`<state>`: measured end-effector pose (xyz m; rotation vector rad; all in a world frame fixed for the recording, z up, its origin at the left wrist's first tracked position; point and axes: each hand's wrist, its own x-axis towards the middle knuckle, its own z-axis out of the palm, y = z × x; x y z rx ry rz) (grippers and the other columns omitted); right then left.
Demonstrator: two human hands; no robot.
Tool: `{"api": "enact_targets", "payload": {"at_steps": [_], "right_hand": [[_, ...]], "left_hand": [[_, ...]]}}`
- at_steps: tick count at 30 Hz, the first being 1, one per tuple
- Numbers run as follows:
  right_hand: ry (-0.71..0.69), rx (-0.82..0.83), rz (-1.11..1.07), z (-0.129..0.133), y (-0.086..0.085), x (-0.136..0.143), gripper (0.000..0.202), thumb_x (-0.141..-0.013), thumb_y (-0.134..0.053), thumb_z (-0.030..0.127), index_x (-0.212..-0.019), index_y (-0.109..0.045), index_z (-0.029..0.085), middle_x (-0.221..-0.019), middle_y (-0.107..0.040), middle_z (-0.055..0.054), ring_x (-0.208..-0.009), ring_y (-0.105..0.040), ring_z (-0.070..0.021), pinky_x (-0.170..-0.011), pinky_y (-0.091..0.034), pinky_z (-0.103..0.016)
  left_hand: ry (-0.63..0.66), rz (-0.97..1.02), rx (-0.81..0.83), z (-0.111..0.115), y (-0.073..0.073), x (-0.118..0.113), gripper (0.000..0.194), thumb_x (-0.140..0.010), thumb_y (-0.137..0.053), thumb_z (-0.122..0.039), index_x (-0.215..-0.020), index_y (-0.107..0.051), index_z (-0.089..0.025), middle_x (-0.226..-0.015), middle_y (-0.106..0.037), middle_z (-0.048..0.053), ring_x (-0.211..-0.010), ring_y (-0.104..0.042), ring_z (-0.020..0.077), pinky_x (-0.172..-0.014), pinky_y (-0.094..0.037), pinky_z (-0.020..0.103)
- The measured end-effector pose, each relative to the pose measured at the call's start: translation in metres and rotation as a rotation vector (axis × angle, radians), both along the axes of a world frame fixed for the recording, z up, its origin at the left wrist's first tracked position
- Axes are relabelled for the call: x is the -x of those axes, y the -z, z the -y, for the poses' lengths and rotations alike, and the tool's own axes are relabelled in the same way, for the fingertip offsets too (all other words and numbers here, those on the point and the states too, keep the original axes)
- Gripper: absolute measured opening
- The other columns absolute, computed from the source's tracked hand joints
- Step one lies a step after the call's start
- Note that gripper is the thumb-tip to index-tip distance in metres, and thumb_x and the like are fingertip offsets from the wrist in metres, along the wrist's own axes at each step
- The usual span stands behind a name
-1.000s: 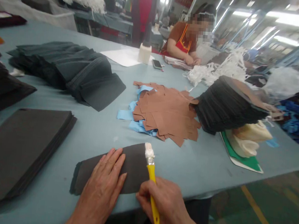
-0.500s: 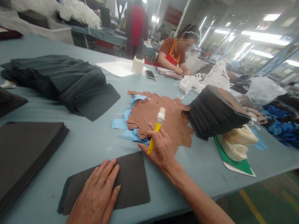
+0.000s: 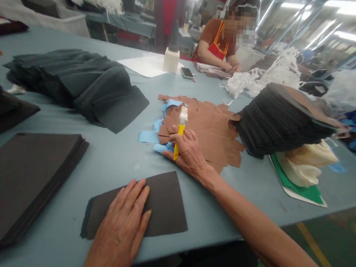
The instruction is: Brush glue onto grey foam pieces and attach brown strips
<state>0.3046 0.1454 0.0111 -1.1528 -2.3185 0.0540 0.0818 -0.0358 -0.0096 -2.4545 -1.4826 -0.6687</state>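
Note:
My left hand [image 3: 126, 221] lies flat, fingers stretched out, on a dark grey fabric piece [image 3: 168, 208] near the table's front edge. Another dark layer shows under that piece's left end. In my right hand [image 3: 190, 148] is a paintbrush [image 3: 180, 129] with a yellow handle and whitish bristles pointing away from me. The hand is over the near side of a spread of overlapping brown strips [image 3: 211, 127]. Light blue strips [image 3: 149, 136] stick out from under the brown ones on the left.
Dark fabric stacks lie at the left [image 3: 25, 179] and back left [image 3: 77, 86]. A tall dark stack [image 3: 282, 120] stands right, beside cream cloth [image 3: 304, 162] on a green sheet [image 3: 317, 194]. Farther back are a phone [image 3: 187, 73], a cream container [image 3: 171, 60] and a co-worker [image 3: 217, 42].
The camera view has tilted down and shifted. My right hand has moved slightly left and away over the brown strips with the paintbrush. My left hand stays flat on the dark piece.

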Motion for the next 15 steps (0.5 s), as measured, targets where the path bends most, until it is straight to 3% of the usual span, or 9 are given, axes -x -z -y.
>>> {"api": "enact_targets", "payload": {"at_steps": [5,9,15], "right_hand": [[-0.069,-0.008,-0.101,0.055,-0.022,-0.004,0.015,-0.103,-0.065,0.031,-0.114,-0.057,0.023,-0.152,-0.063,-0.020,-0.134,-0.064,-0.0295,-0.111,-0.051,-0.048],[-0.095,0.012,-0.131,0.095,-0.027,-0.009,0.007,-0.104,-0.058,0.019,-0.109,-0.057,0.023,-0.143,-0.070,-0.019,-0.130,-0.068,-0.0264,-0.105,-0.055,-0.044],[-0.158,0.080,-0.048,0.099,-0.010,0.000,0.011,-0.103,-0.053,0.013,-0.103,-0.061,0.021,-0.130,-0.077,-0.016,-0.112,-0.072,-0.0269,-0.099,-0.054,-0.043]], "left_hand": [[-0.004,0.000,0.025,0.001,-0.003,-0.004,0.040,-0.107,-0.044,-0.022,-0.141,-0.057,-0.007,-0.147,-0.065,0.019,-0.139,-0.058,0.0353,-0.110,-0.053,0.049],[-0.039,0.010,0.072,0.002,-0.006,-0.008,0.039,-0.106,-0.046,-0.022,-0.140,-0.057,-0.007,-0.153,-0.059,0.025,-0.141,-0.057,0.0423,-0.111,-0.054,0.058],[-0.078,0.043,0.149,0.003,-0.008,-0.010,0.038,-0.107,-0.044,-0.026,-0.139,-0.057,-0.009,-0.156,-0.054,0.029,-0.146,-0.053,0.0472,-0.113,-0.051,0.066]]}}
